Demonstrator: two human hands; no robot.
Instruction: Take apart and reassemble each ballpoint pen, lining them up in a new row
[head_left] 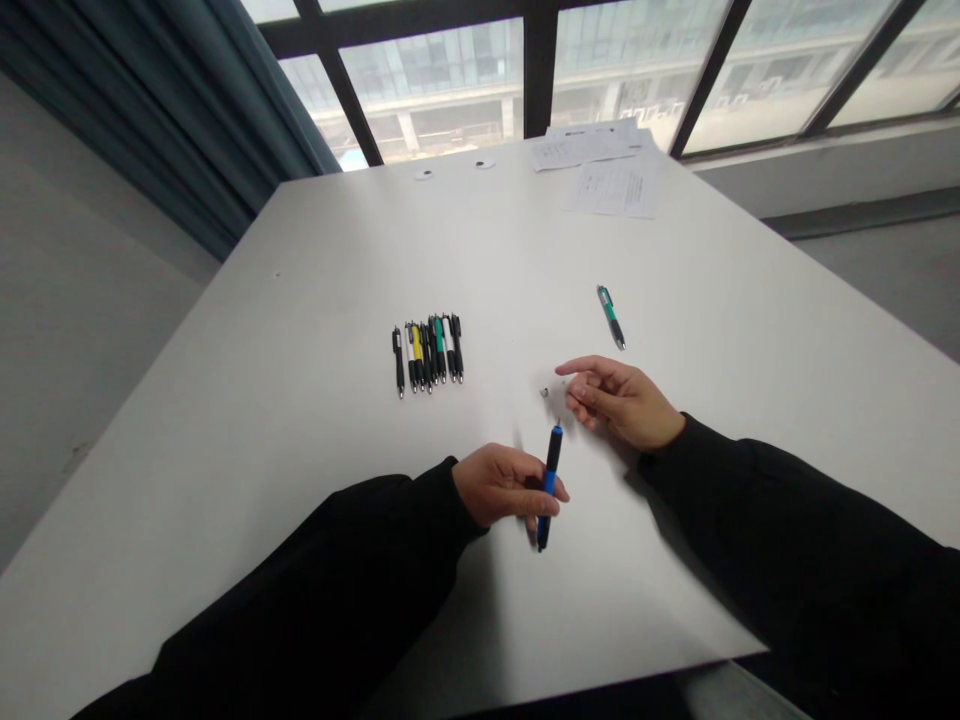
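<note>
A blue and black pen [550, 478] stands tilted, tip up, between the thumb and fingers of my left hand [506, 485], which is closed on it. A thin point sticks out of its upper end. My right hand [619, 400] hovers just above and to the right of that tip. Its thumb meets the curled fingers while the index finger reaches out to the left. Whatever lies in this pinch is too small to make out. Beside these fingertips, a tiny dark and silvery piece [545, 392] lies on the white table [337, 560].
Left of centre, several pens [427, 352] lie in a row, black, white, yellow and green. A single green and black pen [611, 317] rests farther right. Paper sheets [611, 185] and two small white items [485, 164] are near the window edge.
</note>
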